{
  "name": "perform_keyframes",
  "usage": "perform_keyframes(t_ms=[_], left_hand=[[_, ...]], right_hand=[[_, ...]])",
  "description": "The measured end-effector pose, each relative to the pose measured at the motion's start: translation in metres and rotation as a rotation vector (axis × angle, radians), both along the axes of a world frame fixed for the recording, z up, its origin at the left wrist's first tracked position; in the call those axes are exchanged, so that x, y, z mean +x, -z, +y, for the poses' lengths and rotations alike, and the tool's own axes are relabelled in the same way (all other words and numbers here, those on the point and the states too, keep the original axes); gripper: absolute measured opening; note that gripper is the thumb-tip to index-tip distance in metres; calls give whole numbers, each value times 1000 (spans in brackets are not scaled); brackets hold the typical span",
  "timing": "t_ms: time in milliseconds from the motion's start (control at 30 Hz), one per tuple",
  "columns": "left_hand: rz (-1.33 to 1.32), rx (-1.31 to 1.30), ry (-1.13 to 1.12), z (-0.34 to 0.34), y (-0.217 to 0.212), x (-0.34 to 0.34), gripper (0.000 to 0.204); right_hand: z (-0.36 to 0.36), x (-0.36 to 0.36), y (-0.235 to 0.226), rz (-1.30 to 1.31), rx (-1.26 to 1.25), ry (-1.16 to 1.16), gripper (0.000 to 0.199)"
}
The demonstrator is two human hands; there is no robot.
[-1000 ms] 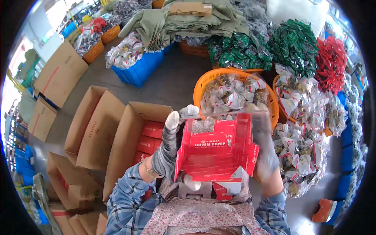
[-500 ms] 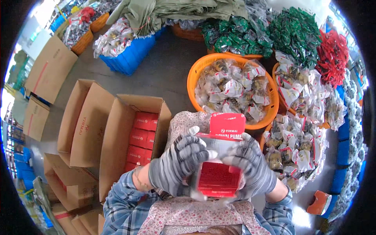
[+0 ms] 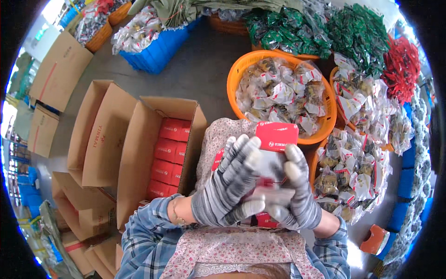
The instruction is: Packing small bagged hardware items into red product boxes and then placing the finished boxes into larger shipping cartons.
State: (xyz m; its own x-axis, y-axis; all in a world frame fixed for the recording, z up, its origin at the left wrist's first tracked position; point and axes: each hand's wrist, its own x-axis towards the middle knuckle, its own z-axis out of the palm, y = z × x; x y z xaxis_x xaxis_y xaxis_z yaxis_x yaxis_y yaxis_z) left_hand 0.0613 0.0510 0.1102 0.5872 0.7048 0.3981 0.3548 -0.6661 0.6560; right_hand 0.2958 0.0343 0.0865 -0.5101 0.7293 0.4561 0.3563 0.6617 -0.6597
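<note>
A small red carton [image 3: 277, 135] stands before my chest with its red flap raised at the far end. Below the flap its grey-white inner side shows, smeared by motion. My left hand [image 3: 232, 179], in a grey-and-white striped glove, grips the carton's left side with its thumb across the near part. On the right side my right hand [image 3: 299, 193], gloved alike, holds it between the thumb and bent fingers. What is inside the carton cannot be made out. Part of another red carton [image 3: 217, 159] shows on my lap, beyond my left hand.
An open cardboard box [image 3: 197, 123] at left holds several red cartons [image 3: 167, 153]. More brown boxes [image 3: 104, 139] stand beside it. Ahead, an orange basket [image 3: 234, 86] holds bagged parts; bagged parts [image 3: 353, 172] are piled at right. A blue crate [image 3: 148, 58] sits farther off.
My hands have shifted on the carton and my left fingers point up more. The red panel seen between my hands is now mostly covered and blurred. My view has moved slightly.
</note>
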Motion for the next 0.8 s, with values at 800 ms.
perform_keyframes(t_ms=[800], left_hand=[[-690, -525, 24, -31, 49, -4, 90]], right_hand=[[-38, -6, -19, -44, 128, 108, 45]])
